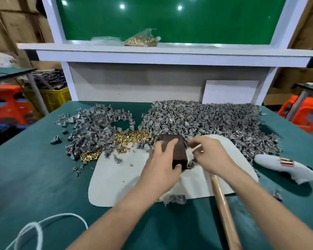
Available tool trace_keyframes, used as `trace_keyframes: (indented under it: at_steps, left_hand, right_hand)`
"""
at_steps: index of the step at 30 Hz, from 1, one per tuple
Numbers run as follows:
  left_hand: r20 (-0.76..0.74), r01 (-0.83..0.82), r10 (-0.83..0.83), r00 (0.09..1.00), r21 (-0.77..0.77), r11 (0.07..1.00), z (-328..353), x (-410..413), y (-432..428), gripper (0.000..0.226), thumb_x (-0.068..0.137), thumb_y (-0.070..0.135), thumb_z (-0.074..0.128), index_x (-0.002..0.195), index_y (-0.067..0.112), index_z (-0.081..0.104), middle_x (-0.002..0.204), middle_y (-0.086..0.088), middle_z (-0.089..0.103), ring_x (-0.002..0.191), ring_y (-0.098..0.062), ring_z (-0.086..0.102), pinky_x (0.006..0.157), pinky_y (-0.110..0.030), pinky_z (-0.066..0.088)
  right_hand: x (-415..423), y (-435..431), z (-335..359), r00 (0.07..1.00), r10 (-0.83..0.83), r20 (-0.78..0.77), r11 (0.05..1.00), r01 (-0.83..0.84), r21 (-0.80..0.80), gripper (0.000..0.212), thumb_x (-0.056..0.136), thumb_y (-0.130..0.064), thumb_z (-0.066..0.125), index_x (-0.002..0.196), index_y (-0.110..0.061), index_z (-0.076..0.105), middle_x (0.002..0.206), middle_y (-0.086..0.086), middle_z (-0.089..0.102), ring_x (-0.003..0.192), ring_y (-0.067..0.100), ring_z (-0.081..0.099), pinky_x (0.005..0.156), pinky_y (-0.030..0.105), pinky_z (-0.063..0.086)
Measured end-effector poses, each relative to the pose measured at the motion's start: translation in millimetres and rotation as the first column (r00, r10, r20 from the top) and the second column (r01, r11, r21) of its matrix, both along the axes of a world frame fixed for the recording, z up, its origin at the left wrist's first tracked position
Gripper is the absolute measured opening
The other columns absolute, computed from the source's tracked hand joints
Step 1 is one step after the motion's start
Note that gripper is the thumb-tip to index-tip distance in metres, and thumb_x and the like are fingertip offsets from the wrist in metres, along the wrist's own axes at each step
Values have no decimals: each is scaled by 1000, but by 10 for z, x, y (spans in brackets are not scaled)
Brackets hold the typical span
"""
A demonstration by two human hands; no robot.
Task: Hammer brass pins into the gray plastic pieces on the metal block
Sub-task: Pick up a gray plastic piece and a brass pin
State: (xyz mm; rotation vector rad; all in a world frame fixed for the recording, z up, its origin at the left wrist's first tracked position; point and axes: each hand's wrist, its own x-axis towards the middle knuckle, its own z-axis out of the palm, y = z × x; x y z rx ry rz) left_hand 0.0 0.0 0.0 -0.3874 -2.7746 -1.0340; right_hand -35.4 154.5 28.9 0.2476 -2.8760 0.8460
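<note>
Green workbench (43,177); left hand (161,165) clasps dark rectangular metal block (177,150); right hand (211,156) just beside, grip unclear, wooden hammer handle (224,210) beneath.

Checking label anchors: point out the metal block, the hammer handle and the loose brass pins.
metal block (179,150): head view, bare part of its dark top face.
hammer handle (222,204): head view, middle of the wooden shaft.
brass pins (132,137): head view, centre of the loose pile.

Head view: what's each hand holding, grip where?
Left hand grips the block: fingers over its top, thumb on the near end. Right hand curls beside it; blur hides whether it pinches anything. Hammer lies unheld.
</note>
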Motion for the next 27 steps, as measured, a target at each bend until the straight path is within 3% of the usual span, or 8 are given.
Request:
trace_keyframes:
  at_steps: [2, 5, 9, 12, 16, 20, 24, 27]
  left_hand:
    - [39, -67, 78, 996, -227, 972, -14, -262, 52, 70, 91, 16, 55, 149, 34, 21, 153, -9, 20, 130, -36, 37, 107, -45, 37]
    - [64, -26, 52, 997, -347, 938, -93, -507, 4, 60, 91, 8, 53, 144, 30, 35, 142, -10, 36, 119, -35, 50, 93, -43, 48]
    - [27, 139, -139, 990, -337, 931, -252, -627, -353, 62, 88, 0, 52, 141, 32, 43, 156, -4, 29, 127, -30, 48, 101, -38, 45]
    - [-1, 315, -325, 946, -250, 916, -296, -665, -786, 67, 84, -9, 54, 135, 34, 53, 153, 5, 35, 131, -17, 46, 102, -12, 37]
    - [18, 393, -396, 918, -166, 905, -296, -749, -1052, 77, 78, -16, 47, 135, 35, 51, 148, 18, 40, 137, -5, 38, 114, -29, 35]
    - [132, 450, -431, 893, -206, 869, -204, -874, -1162, 72, 85, -9, 43, 140, 37, 45, 152, 15, 34, 140, -3, 30, 118, -28, 23]
    - [-3, 276, -285, 959, -229, 933, -103, -1125, -1326, 63, 78, -13, 42, 128, 20, 62, 140, 4, 52, 130, -8, 45, 111, -11, 22]
    - [-1, 216, -230, 973, -344, 914, -196, -1263, -1291, 41, 90, -1, 54, 126, 17, 62, 127, 0, 60, 116, -13, 53, 108, -21, 34]
  right_hand:
    - [-215, -78, 17, 1000, -15, 20, 1000, 16, -20, 43, 85, 8, 43, 119, -10, 62, 119, 8, 64, 105, 22, 59, 88, 24, 45]
    - [-510, -181, 14, 996, 17, 83, 996, -10, -85, 43, 89, 1, 46, 130, -10, 53, 132, 8, 56, 122, 23, 52, 98, 24, 38]
    - [-634, -265, -73, 991, 48, 123, 988, -65, 139, 47, 90, -21, 58, 135, -13, 46, 131, 12, 53, 122, 27, 48, 98, 28, 37]
    - [-558, -299, -98, 977, 41, 211, 972, -88, 216, 75, 78, -42, 72, 141, -21, 37, 132, 11, 43, 124, 28, 42, 101, 33, 40]
    - [-400, -325, -44, 932, 79, 355, 960, -167, 224, 93, 69, -57, 75, 145, -30, 28, 130, 7, 39, 115, 25, 49, 90, 33, 48]
    - [-293, -346, -22, 898, 84, 433, 966, -179, 185, 79, 72, -64, 67, 131, -26, 31, 97, -2, 53, 86, 19, 57, 72, 31, 50]
    - [-197, -401, 17, 920, -1, 393, 897, -172, 407, 70, 66, -82, 53, 99, -26, 26, 79, -7, 45, 84, 23, 55, 72, 36, 50]
    - [-224, -465, 96, 960, -33, 277, 817, -134, 561, 68, 66, -86, 42, 93, -25, 28, 71, -7, 37, 79, 25, 52, 61, 34, 39]
